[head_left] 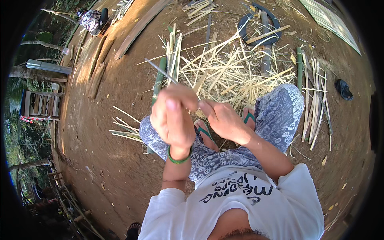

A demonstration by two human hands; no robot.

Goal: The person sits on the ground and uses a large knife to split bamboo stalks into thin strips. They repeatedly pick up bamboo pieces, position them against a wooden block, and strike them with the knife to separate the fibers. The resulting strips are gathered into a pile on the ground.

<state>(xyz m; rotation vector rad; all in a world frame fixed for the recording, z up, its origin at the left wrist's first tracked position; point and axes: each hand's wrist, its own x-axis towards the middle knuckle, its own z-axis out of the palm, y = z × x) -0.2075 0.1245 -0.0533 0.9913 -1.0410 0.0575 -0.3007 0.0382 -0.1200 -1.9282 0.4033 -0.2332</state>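
Note:
My left hand (174, 118), with a green bracelet at the wrist, is closed in front of my knees. Out of its top a thin pale-grey strip (160, 71) slants up and to the left; whether it is a blade or a bamboo sliver, I cannot tell. Close beside it, my right hand (226, 122) is closed in a pinch, its fingertips near the left fingers. What the right fingers hold is hidden. Below and beyond both hands, a heap of split bamboo strips and shavings (228, 74) covers the ground between my sandalled feet.
Longer bamboo strips lie in bundles at the left (173, 56) and right (314, 100), over green bamboo poles (299, 68). Beyond the heap is a black rubber ring (242, 30) around a post. A black plastic bag (343, 89) lies far right. Another person (92, 21) sits far left.

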